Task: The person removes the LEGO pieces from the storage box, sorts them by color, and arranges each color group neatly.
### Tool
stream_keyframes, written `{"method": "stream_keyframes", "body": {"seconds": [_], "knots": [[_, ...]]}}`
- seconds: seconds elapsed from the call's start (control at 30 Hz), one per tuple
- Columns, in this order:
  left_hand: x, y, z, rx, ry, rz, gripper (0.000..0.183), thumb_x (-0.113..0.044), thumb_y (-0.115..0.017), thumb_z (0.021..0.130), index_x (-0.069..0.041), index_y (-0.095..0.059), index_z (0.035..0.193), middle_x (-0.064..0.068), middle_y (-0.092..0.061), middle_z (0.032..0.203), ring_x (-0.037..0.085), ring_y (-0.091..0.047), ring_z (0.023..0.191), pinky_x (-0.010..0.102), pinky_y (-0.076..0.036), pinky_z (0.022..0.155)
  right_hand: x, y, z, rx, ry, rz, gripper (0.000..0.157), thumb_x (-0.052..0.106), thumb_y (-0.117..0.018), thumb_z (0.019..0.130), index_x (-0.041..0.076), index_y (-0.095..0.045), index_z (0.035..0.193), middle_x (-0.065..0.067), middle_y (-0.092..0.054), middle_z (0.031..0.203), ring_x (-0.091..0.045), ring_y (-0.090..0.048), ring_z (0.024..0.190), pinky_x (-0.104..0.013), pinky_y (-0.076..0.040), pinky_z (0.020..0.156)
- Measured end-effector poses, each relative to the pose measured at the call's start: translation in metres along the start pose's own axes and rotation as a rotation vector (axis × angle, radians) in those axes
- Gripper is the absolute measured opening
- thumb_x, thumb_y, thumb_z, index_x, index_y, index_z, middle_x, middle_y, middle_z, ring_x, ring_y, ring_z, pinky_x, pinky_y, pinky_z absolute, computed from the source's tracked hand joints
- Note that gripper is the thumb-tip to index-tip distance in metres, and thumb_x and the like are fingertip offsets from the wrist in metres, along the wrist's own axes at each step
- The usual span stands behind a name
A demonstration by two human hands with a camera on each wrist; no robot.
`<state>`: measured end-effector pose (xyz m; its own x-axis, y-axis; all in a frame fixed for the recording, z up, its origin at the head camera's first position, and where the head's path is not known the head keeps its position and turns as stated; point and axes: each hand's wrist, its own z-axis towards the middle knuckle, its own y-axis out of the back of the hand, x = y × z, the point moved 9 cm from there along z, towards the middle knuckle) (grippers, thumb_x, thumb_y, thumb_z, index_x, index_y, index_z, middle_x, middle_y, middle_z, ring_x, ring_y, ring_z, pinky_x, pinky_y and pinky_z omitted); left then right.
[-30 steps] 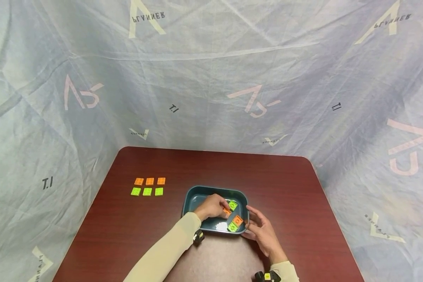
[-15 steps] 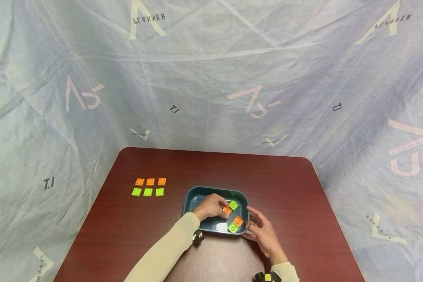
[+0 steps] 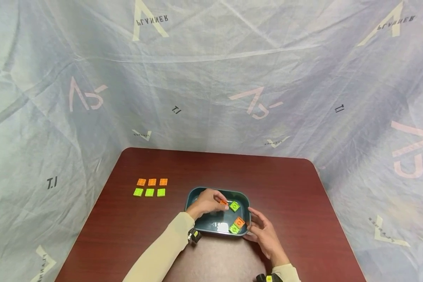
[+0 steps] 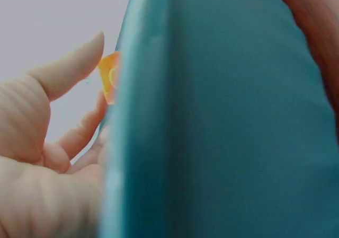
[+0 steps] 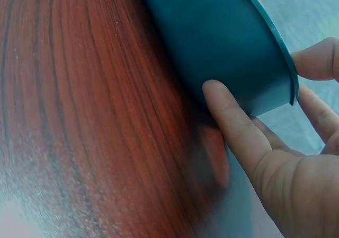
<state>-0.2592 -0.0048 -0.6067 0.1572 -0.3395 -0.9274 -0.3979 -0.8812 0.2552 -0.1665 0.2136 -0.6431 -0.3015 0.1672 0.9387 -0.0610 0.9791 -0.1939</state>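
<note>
My left hand is over the inside of a dark teal plastic tray, pinching an orange toy building block between thumb and fingers. The left wrist view shows that orange block at the fingertips, partly hidden behind the tray wall. My right hand holds the tray's right end from outside, with digits at its rim and outer wall. Inside the tray lie a green block, another orange block and a second green block.
On the left of the dark red table, three orange blocks form a row behind three green blocks, studs up. A grey printed sheet hangs around the back and sides.
My left hand has moved up and left, taking the pinched orange block away from its earlier spot in the tray. My right hand keeps its place at the tray's end.
</note>
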Motion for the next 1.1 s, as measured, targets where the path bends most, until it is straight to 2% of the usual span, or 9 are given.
{"method": "stream_keyframes", "body": {"seconds": [0.13, 0.37, 0.53, 0.63, 0.87, 0.97, 1.1], "knots": [[0.000, 0.009, -0.001, -0.021, -0.009, -0.065, 0.024, -0.018, -0.092, 0.083, -0.014, -0.078, 0.102, 0.005, -0.074, 0.096, 0.022, -0.076, 0.085, 0.049, -0.064, 0.085, 0.000, 0.000, -0.001, 0.002, -0.016, 0.003, 0.076, -0.013, -0.059, 0.089, 0.011, -0.044, 0.160, -0.031, -0.043, 0.154, -0.035, -0.061, 0.122, -0.055, -0.063, 0.088], [-0.004, 0.024, -0.001, -0.042, -0.118, -0.266, 0.031, -0.012, -0.087, 0.088, -0.004, -0.073, 0.115, 0.010, -0.079, 0.103, 0.024, -0.079, 0.093, 0.060, -0.060, 0.094, 0.000, -0.002, -0.001, 0.009, -0.020, 0.003, 0.079, -0.014, -0.058, 0.087, 0.010, -0.042, 0.160, -0.033, -0.040, 0.156, -0.036, -0.061, 0.122, -0.057, -0.062, 0.090], [-0.010, 0.041, -0.004, -0.113, -0.182, -0.289, 0.035, -0.010, -0.087, 0.088, -0.001, -0.071, 0.118, 0.011, -0.079, 0.102, 0.026, -0.079, 0.094, 0.062, -0.060, 0.093, 0.001, -0.002, -0.002, 0.000, -0.013, 0.005, 0.077, -0.014, -0.059, 0.087, 0.009, -0.043, 0.160, -0.033, -0.041, 0.154, -0.036, -0.064, 0.116, -0.056, -0.063, 0.087], [-0.010, 0.052, -0.006, -0.168, -0.193, -0.298, 0.033, -0.009, -0.087, 0.087, -0.004, -0.071, 0.115, 0.010, -0.078, 0.103, 0.023, -0.079, 0.093, 0.056, -0.062, 0.090, 0.002, -0.001, -0.002, -0.019, -0.005, 0.007, 0.076, -0.014, -0.059, 0.087, 0.008, -0.045, 0.158, -0.033, -0.044, 0.152, -0.036, -0.066, 0.112, -0.056, -0.063, 0.084], [-0.012, 0.086, -0.013, -0.296, -0.263, -0.353, 0.032, 0.000, -0.085, 0.086, -0.002, -0.070, 0.114, 0.019, -0.073, 0.112, 0.018, -0.075, 0.095, 0.037, -0.065, 0.081, 0.003, 0.001, -0.001, -0.048, 0.011, 0.006, 0.072, -0.014, -0.061, 0.088, 0.008, -0.049, 0.156, -0.031, -0.049, 0.149, -0.036, -0.067, 0.113, -0.054, -0.064, 0.080], [-0.012, 0.100, -0.018, -0.344, -0.282, -0.339, 0.034, -0.003, -0.086, 0.087, -0.007, -0.073, 0.118, 0.023, -0.070, 0.124, 0.019, -0.072, 0.100, 0.027, -0.063, 0.080, 0.002, 0.001, -0.001, -0.048, 0.009, 0.005, 0.073, -0.014, -0.061, 0.087, 0.008, -0.050, 0.155, -0.031, -0.050, 0.149, -0.036, -0.067, 0.113, -0.055, -0.064, 0.080], [-0.009, 0.116, -0.022, -0.402, -0.303, -0.314, 0.035, -0.010, -0.088, 0.087, -0.012, -0.077, 0.120, 0.025, -0.067, 0.133, 0.022, -0.069, 0.105, 0.022, -0.062, 0.079, 0.002, 0.000, 0.000, -0.045, 0.010, -0.002, 0.074, -0.014, -0.059, 0.086, 0.008, -0.049, 0.156, -0.031, -0.050, 0.149, -0.036, -0.067, 0.113, -0.055, -0.064, 0.080]]}}
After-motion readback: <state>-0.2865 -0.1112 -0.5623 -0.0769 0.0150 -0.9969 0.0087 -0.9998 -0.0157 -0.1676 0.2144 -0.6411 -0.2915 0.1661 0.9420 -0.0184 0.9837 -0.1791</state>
